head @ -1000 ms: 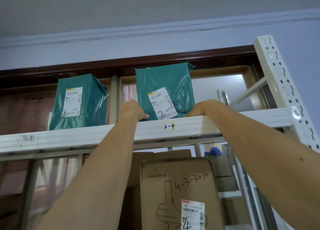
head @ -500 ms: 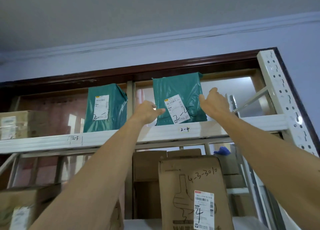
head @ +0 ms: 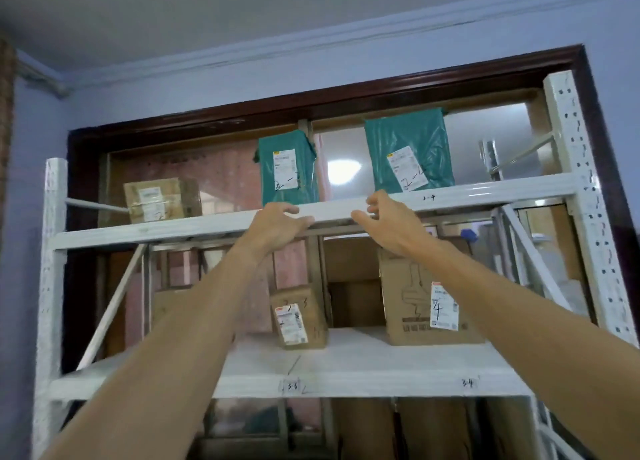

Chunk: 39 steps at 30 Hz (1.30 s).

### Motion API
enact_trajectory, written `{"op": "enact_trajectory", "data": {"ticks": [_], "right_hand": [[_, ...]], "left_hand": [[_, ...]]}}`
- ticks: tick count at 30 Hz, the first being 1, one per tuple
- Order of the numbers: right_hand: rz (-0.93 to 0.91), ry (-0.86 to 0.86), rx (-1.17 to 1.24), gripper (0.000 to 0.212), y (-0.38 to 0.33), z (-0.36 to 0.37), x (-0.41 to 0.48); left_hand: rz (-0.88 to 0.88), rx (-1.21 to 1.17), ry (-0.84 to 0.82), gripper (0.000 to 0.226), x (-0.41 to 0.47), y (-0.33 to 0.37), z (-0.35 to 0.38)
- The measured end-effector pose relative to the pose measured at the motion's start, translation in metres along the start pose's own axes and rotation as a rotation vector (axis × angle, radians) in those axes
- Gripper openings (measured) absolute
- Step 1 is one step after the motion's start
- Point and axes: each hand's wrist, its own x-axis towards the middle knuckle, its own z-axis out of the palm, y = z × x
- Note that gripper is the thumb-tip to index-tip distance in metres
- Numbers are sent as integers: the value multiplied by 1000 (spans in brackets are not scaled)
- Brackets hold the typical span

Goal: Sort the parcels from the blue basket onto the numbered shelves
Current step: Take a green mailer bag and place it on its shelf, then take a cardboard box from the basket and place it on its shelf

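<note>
We look up at a white metal rack (head: 581, 182) set before a dark-framed window; our left hand (head: 277, 224) and our right hand (head: 389, 224) are raised side by side in front of the top shelf's front beam (head: 485, 193); both hold nothing, fingers loosely bent and relaxed; we cannot tell whether they touch the beam; the green parcel (head: 408, 151) stands upright on the top shelf, its white label handwritten 2-4, right above the 2-4 mark (head: 428, 198) on the beam, up and to the right of our right hand and apart from it; a second green parcel (head: 289, 167) stands just above our left hand; a brown taped box (head: 161, 200) sits further left on the same shelf; on the lower shelf (head: 363, 359) a small cardboard box (head: 299, 317) and a larger cardboard box (head: 426, 297), labelled 4, stand apart
</note>
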Motion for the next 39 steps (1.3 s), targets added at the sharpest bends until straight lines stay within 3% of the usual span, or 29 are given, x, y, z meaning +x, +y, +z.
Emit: {"op": "enact_trajectory", "data": {"ticks": [5,9,20,24,29,35,39], "right_hand": [[-34,-200,-32,46,-68,68,-100],[-15,-365,59,53,-111,132,-170],[-28,-801,190,46,-195,319,-374],[-67,-938,212,44,-214,383,-412],[-75,-1078,239,41,-229,470,-444],[-84,-1279,245,35,-224,577,-470],[-58,-1437,225,35,-210,645,-505]], "left_hand": [[-154,-32,-98,53,-117,-85,-59],[-272,-31,-155,40,-206,-152,-92],[-784,-145,-7,35,-432,-311,-153],[-890,-89,-16,16,-486,-361,-165],[-1037,-6,5,22,-535,-424,-167],[-1299,-31,-87,33,-594,-497,-132],[-1472,-22,-52,14,-652,-554,-101]]}}
